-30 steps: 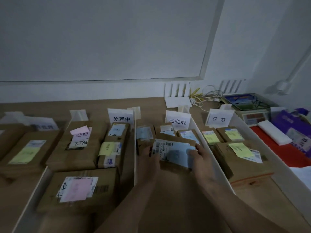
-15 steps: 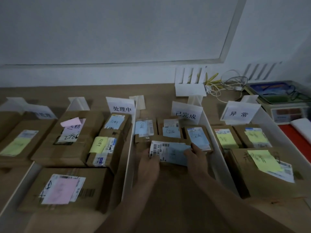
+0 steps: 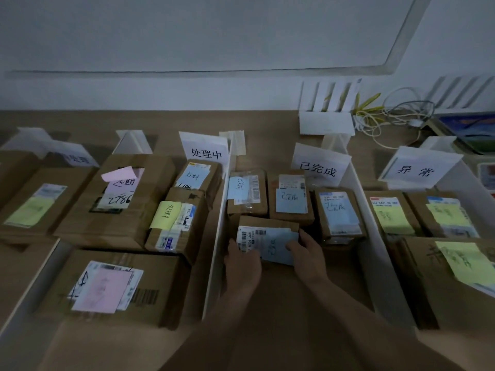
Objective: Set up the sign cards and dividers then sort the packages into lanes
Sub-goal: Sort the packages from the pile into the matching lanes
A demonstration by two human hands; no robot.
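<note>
A: Why does the person take the small package [image 3: 267, 238] from both ends?

B: It looks like squaring-up. The left hand [image 3: 242, 261] grips the near-left corner with its thumb on the barcode end. The right hand [image 3: 308, 253] curls its fingers over the right end, so the package can be set straight.

A: Where is it?

B: In the lane under the sign card [image 3: 318, 167] reading 已完成, between 2 white dividers [image 3: 217, 236]. It is just in front of 3 other packages [image 3: 290, 202] lined along the back. Whether it rests on the table [image 3: 160, 121] or is slightly lifted cannot be told.

A: And its look?

B: It is small, flat and made of brown cardboard. A white shipping label shows barcodes at the left, and a pale blue handwritten note covers the rest. The blue matches the notes on its 3 neighbours, which probably explains the lane.
</note>
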